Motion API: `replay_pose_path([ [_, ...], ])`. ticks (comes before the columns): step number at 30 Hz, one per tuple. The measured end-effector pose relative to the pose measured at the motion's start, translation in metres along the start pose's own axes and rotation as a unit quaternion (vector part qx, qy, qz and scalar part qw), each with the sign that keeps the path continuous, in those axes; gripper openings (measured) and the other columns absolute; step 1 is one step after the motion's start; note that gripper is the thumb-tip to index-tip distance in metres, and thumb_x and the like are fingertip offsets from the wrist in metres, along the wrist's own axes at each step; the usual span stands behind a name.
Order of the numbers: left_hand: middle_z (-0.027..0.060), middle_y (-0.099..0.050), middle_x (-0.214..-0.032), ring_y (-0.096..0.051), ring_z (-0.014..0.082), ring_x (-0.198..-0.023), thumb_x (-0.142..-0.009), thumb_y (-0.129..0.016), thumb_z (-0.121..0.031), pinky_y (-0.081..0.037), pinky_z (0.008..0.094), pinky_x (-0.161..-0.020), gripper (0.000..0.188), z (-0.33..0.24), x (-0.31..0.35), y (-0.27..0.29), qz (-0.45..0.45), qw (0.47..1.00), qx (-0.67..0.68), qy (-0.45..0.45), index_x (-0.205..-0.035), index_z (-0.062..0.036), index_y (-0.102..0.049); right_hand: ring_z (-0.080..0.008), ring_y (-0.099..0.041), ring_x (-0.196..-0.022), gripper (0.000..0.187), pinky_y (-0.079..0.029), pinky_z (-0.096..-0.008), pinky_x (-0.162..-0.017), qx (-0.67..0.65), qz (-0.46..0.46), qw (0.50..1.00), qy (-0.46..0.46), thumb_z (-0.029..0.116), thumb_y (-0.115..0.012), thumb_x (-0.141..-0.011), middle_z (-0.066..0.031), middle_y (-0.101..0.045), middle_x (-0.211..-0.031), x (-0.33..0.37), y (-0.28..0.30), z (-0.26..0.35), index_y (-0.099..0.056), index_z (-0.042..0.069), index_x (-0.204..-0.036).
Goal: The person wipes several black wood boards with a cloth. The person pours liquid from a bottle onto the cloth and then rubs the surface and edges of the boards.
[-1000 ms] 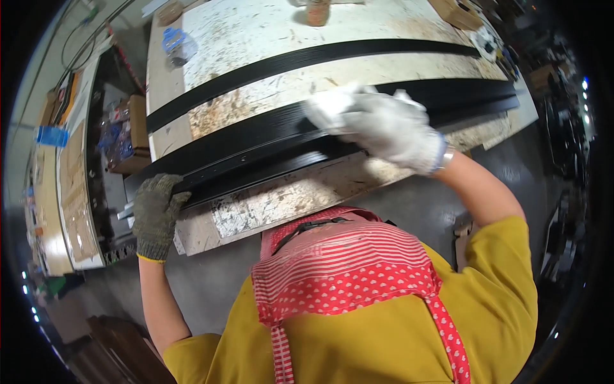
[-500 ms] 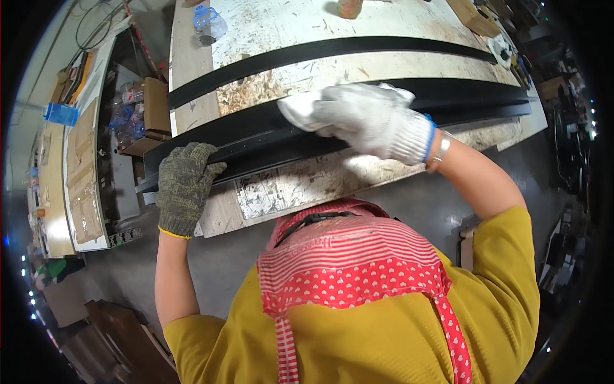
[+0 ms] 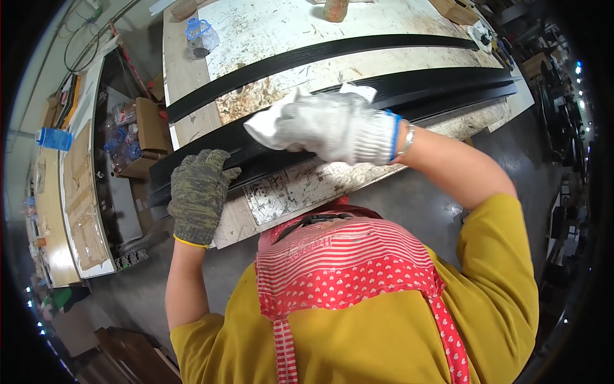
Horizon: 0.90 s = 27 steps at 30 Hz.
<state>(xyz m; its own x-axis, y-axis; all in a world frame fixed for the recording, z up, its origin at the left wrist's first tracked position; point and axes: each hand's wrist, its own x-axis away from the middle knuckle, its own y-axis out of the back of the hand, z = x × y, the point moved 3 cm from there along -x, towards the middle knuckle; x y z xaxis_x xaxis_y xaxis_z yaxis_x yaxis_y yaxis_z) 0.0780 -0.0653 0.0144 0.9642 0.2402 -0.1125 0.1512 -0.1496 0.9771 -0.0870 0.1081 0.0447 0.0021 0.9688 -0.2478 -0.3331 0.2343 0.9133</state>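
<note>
In the head view, the right hand (image 3: 339,128) is closed on a white cloth (image 3: 261,130) at the black strip (image 3: 425,95), which lies along the near side of the table (image 3: 300,195); the left hand (image 3: 199,192) covers the strip's left end, whether clamped I cannot tell

The place was a workshop.
Smears and scuffs marked the pale desk (image 3: 275,32), where two long black strips (image 3: 448,88) lay; a cardboard box (image 3: 155,128) of plastic bottles (image 3: 125,148) stood left of it, the floor (image 3: 416,208) was grey, and the person wore work gloves (image 3: 199,192) and an apron (image 3: 358,281).
</note>
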Motion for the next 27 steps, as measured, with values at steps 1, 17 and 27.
replay_pose_path([
  [1, 0.0132, -0.065, -0.1, -0.058, 0.034, -0.094, -0.083, -0.067, -0.027, -0.045, 0.0446, -0.081, 0.029, 0.001, 0.0, 0.0, 0.001, 1.0, 0.004, -0.003, -0.103, -0.006, -0.065, -0.0237, -0.066, -0.081, 0.019, -0.056, -0.0364, -0.069, -0.002, 0.091, 0.994, -0.056, 0.004, -0.054, -0.083, -0.0102, -0.063, -0.094, 0.008, 0.003, -0.008, -0.065, 0.009, -0.098],
  [17, 0.0131, -0.065, -0.099, -0.059, 0.0344, -0.092, -0.081, -0.068, -0.026, -0.046, 0.0445, -0.081, 0.029, -0.004, 0.005, 0.002, -0.026, 1.0, -0.003, -0.014, -0.103, -0.0063, -0.066, -0.0279, -0.066, -0.079, 0.012, -0.055, -0.0367, -0.075, -0.147, 0.078, 0.983, -0.081, 0.007, -0.057, -0.085, -0.0112, -0.065, -0.084, -0.003, -0.002, -0.013, -0.066, 0.008, -0.094],
  [27, 0.0122, -0.065, -0.1, -0.059, 0.0338, -0.094, -0.076, -0.073, -0.02, -0.046, 0.0448, -0.084, 0.028, 0.049, 0.042, 0.023, -0.08, 0.995, -0.053, 0.027, -0.101, -0.0077, -0.067, -0.0269, -0.063, -0.08, 0.019, -0.053, -0.0386, -0.071, 0.052, -0.01, 0.995, -0.082, 0.01, -0.067, -0.084, -0.0084, -0.062, -0.092, 0.066, 0.042, -0.043, -0.063, 0.005, -0.102],
])
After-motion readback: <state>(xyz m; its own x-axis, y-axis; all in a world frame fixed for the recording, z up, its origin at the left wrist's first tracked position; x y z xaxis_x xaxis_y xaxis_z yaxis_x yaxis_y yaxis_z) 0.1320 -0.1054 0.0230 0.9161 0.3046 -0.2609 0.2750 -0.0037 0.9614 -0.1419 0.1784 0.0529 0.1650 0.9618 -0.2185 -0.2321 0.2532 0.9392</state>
